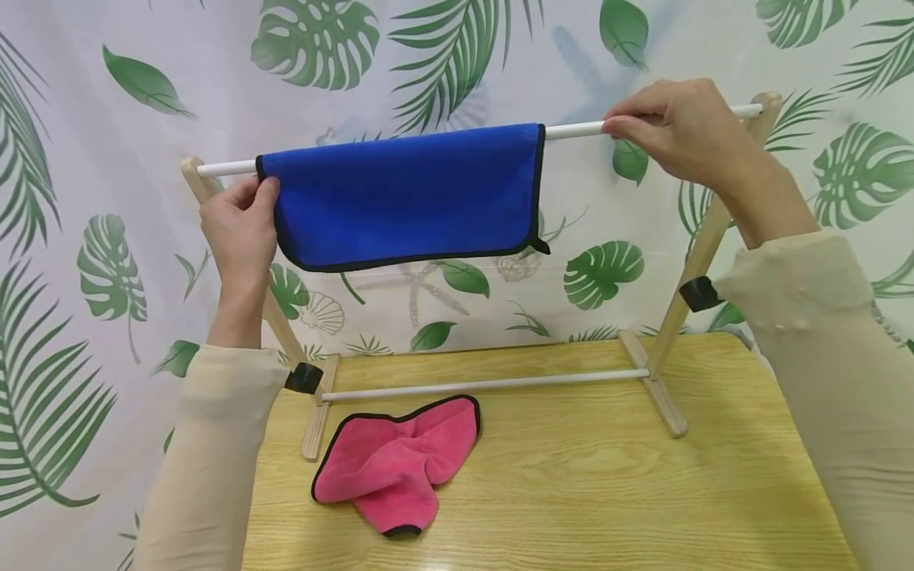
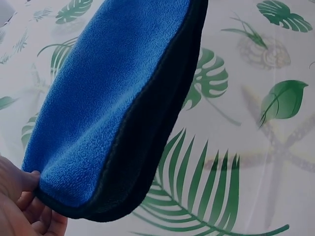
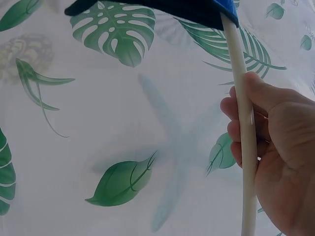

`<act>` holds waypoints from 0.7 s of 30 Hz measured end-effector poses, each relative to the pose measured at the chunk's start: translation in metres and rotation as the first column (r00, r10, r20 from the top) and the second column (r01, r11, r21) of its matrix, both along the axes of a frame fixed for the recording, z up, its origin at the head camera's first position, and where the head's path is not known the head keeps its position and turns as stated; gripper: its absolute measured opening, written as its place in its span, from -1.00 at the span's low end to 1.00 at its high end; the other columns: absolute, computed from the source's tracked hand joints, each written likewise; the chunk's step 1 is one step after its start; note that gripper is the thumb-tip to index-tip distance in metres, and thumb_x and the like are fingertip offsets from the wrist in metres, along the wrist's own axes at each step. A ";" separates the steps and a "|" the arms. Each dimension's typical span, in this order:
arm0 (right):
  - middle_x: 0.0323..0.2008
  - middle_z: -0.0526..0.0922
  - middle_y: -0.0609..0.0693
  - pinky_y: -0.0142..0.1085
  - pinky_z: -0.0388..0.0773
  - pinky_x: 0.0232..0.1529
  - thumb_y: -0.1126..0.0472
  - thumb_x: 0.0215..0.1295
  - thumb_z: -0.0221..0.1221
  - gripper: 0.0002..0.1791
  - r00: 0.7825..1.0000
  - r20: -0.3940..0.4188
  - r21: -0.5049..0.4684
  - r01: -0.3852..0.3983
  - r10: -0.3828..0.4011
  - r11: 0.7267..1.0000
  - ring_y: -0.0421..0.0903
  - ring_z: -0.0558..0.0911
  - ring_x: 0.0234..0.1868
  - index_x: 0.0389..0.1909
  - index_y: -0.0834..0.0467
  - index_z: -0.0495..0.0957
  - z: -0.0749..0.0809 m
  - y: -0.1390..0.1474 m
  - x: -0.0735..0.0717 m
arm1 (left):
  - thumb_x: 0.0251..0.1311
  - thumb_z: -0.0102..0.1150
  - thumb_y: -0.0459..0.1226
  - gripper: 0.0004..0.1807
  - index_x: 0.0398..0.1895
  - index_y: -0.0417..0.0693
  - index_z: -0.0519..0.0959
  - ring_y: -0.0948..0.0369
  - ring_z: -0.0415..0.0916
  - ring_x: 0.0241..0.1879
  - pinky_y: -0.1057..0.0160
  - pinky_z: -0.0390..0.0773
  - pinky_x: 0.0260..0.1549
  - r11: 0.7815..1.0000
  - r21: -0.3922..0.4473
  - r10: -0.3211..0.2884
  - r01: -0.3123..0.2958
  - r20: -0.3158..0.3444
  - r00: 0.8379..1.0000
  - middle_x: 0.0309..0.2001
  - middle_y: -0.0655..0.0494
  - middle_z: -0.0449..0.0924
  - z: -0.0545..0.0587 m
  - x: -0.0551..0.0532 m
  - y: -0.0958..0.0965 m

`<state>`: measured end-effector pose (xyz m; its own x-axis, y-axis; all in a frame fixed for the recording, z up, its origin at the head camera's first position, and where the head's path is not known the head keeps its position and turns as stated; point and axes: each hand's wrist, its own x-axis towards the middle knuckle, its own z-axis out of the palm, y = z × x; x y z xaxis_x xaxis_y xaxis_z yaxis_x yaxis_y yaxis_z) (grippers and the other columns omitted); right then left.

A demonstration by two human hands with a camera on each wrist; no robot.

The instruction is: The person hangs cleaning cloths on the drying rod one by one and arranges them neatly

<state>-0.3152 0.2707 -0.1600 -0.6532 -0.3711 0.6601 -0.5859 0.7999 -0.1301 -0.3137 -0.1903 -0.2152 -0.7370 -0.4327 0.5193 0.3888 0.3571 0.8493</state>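
Observation:
A blue towel [image 1: 407, 198] with black edging hangs folded over the white top bar [image 1: 574, 131] of a wooden rack. My left hand [image 1: 243, 226] pinches the towel's left edge just below the bar, thumb in front. In the left wrist view, the thumb and fingers of that hand [image 2: 29, 204] hold a corner of the towel [image 2: 113, 98]. To the right of the towel, my right hand [image 1: 685, 135] grips the bar between thumb and fingers. The right wrist view shows the hand [image 3: 280, 137] curled around the bar [image 3: 248, 167], a little away from the towel's end.
A crumpled pink towel [image 1: 407, 460] with black edging lies on the wooden table [image 1: 607, 492], in front of the rack's lower bar [image 1: 493, 385]. The rack's right leg [image 1: 689, 274] stands near the table's back. Behind hangs a leaf-patterned curtain [image 1: 457, 305].

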 end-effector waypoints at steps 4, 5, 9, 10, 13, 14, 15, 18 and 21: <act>-0.23 0.72 0.22 -0.57 0.27 -0.39 0.29 0.49 0.23 -0.77 1.000 -0.007 0.000 -0.012 0.012 1.000 -0.16 0.38 -0.41 -0.05 0.38 0.72 0.000 0.001 0.000 | 0.41 0.29 -0.12 -0.69 -0.01 -0.15 0.79 0.32 0.62 -0.33 0.43 0.60 -0.23 0.998 -0.015 0.064 -0.063 0.031 0.997 -0.26 0.13 0.74 0.002 0.002 -0.008; -0.24 0.72 0.22 -0.56 0.27 -0.39 0.29 0.49 0.23 -0.77 1.000 -0.012 0.002 -0.016 0.016 1.000 -0.17 0.38 -0.41 -0.06 0.38 0.73 0.000 0.001 0.000 | 0.40 0.29 -0.11 -0.68 0.00 -0.13 0.79 0.32 0.63 -0.32 0.43 0.61 -0.20 0.996 -0.021 0.082 -0.081 0.041 0.996 -0.24 0.12 0.75 0.003 0.003 -0.010; -0.24 0.73 0.22 -0.55 0.25 -0.41 0.29 0.48 0.24 -0.78 1.000 -0.014 -0.004 -0.022 0.022 1.000 -0.20 0.37 -0.43 -0.07 0.38 0.73 0.001 0.001 0.000 | 0.39 0.30 -0.09 -0.67 0.03 -0.11 0.78 0.34 0.64 -0.28 0.41 0.64 -0.14 0.989 -0.066 0.139 -0.135 0.062 0.988 -0.15 0.05 0.77 0.007 0.005 -0.016; -0.24 0.73 0.22 -0.55 0.25 -0.41 0.29 0.48 0.25 -0.78 1.000 -0.012 -0.005 -0.022 0.022 1.000 -0.20 0.37 -0.44 -0.07 0.38 0.73 0.001 0.001 0.000 | 0.39 0.30 -0.09 -0.67 0.03 -0.10 0.78 0.34 0.64 -0.28 0.42 0.63 -0.14 0.986 -0.078 0.154 -0.148 0.065 0.986 -0.16 0.06 0.77 0.008 0.005 -0.018; -0.22 0.74 0.23 -0.57 0.26 -0.41 0.29 0.48 0.25 -0.78 1.000 0.003 -0.016 -0.017 0.017 1.000 -0.23 0.38 -0.44 -0.07 0.38 0.73 0.001 0.001 0.001 | 0.38 0.30 -0.08 -0.67 0.01 -0.09 0.79 0.36 0.62 -0.30 0.43 0.62 -0.18 0.979 -0.106 0.185 -0.176 0.087 0.979 -0.22 0.12 0.77 0.011 0.006 -0.022; -0.22 0.74 0.23 -0.57 0.26 -0.42 0.30 0.47 0.25 -0.79 1.000 0.001 -0.013 -0.017 0.017 1.000 -0.23 0.38 -0.44 -0.07 0.38 0.73 0.001 0.002 0.001 | 0.37 0.30 -0.07 -0.67 0.02 -0.08 0.79 0.37 0.62 -0.30 0.43 0.62 -0.18 0.977 -0.113 0.194 -0.183 0.096 0.976 -0.22 0.14 0.77 0.011 0.006 -0.023; -0.22 0.74 0.23 -0.57 0.25 -0.42 0.30 0.47 0.25 -0.79 1.000 0.000 -0.015 -0.019 0.019 1.000 -0.23 0.37 -0.44 -0.07 0.38 0.73 0.001 0.001 0.001 | 0.37 0.30 -0.07 -0.66 0.02 -0.07 0.79 0.37 0.61 -0.30 0.43 0.62 -0.18 0.973 -0.122 0.208 -0.195 0.105 0.972 -0.23 0.15 0.77 0.012 0.007 -0.025; -0.23 0.74 0.23 -0.57 0.24 -0.43 0.31 0.46 0.26 -0.80 1.000 -0.006 -0.013 -0.022 0.022 1.000 -0.23 0.37 -0.45 -0.08 0.38 0.73 0.000 0.002 0.000 | 0.38 0.29 -0.06 -0.66 0.05 -0.05 0.77 0.37 0.62 -0.30 0.42 0.64 -0.14 0.965 -0.142 0.240 -0.222 0.123 0.963 -0.15 0.09 0.78 0.014 0.009 -0.030; -0.24 0.74 0.22 -0.56 0.23 -0.43 0.31 0.46 0.26 -0.80 1.000 -0.006 -0.015 -0.023 0.023 1.000 -0.21 0.36 -0.45 -0.08 0.38 0.73 0.000 0.003 0.000 | 0.39 0.28 -0.05 -0.64 0.08 -0.05 0.76 0.35 0.66 -0.27 0.38 0.65 -0.10 0.957 -0.158 0.264 -0.244 0.121 0.957 -0.06 0.00 0.78 0.016 0.010 -0.032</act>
<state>-0.3151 0.2733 -0.1602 -0.6410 -0.3759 0.6692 -0.6046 0.7844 -0.1385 -0.3040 -0.2228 -0.1996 -0.6812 -0.5456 0.4882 0.1510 0.5478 0.8229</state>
